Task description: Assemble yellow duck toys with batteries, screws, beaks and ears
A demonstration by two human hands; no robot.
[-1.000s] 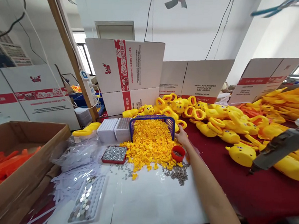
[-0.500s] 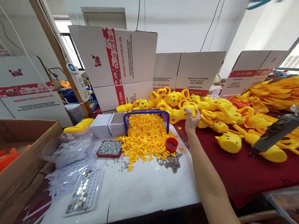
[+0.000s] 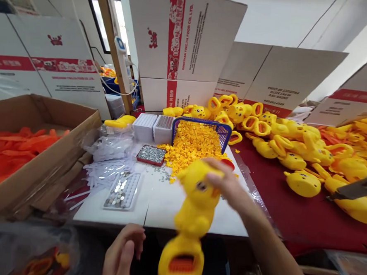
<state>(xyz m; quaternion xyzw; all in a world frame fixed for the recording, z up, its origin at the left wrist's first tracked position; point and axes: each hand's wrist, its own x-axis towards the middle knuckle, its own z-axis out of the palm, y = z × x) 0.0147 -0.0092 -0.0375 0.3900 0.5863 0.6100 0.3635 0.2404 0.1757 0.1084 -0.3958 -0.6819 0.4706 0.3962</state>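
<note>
My right hand (image 3: 227, 181) grips the head of a yellow duck-like toy (image 3: 194, 217), held over the front edge of the white work surface (image 3: 163, 207). The toy hangs head up, its ring-shaped end with an orange ribbed insert at the bottom. Left of the toy, my left hand (image 3: 123, 250) is raised with curved fingers apart and nothing in it. Beyond them small yellow parts (image 3: 198, 142) spill from a blue basket (image 3: 227, 134). A red tray (image 3: 151, 155) of small metal pieces and a white tray (image 3: 122, 190) with silvery discs lie to the left.
More yellow toys (image 3: 303, 183) are piled on the red cloth (image 3: 261, 183) at right, near a dark tool (image 3: 357, 187). A cardboard box (image 3: 79, 118) of orange pieces stands at left. White stacked trays (image 3: 144, 127) and plastic bags (image 3: 111, 145) are beside the basket.
My right hand has brought a yellow toy from the pile to the front of the white surface. My left hand has come into view. The camera view has shifted left and down.
</note>
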